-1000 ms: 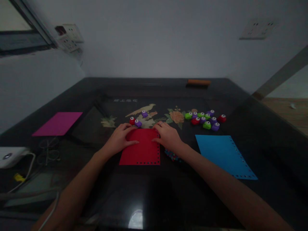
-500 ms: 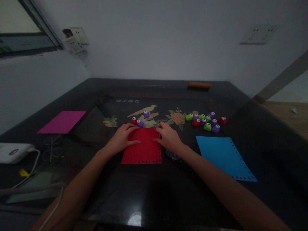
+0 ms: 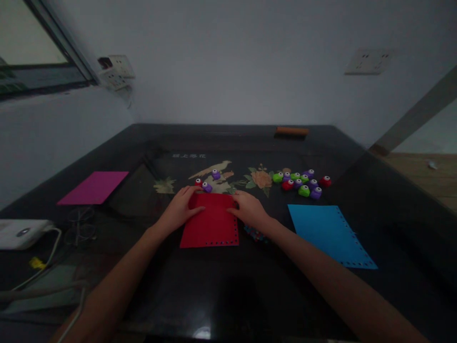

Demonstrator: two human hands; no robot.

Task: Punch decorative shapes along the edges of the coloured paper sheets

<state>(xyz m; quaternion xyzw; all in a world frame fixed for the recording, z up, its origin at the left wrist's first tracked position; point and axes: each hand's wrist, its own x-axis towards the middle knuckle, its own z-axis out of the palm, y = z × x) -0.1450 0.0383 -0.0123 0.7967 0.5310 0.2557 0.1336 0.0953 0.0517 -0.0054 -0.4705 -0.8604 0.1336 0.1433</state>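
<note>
Both hands, left hand (image 3: 180,209) and right hand (image 3: 250,209), press flat, fingers together, on the red paper (image 3: 211,225).

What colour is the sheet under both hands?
Red, with a row of punched holes along its near and right edges; seen in the head view.

A short line of pale characters (image 3: 189,156) is printed on the dark tabletop (image 3: 228,138), at about eleven o'clock from the bird picture (image 3: 213,168); too blurred to read. Nothing else carries writing.
</note>
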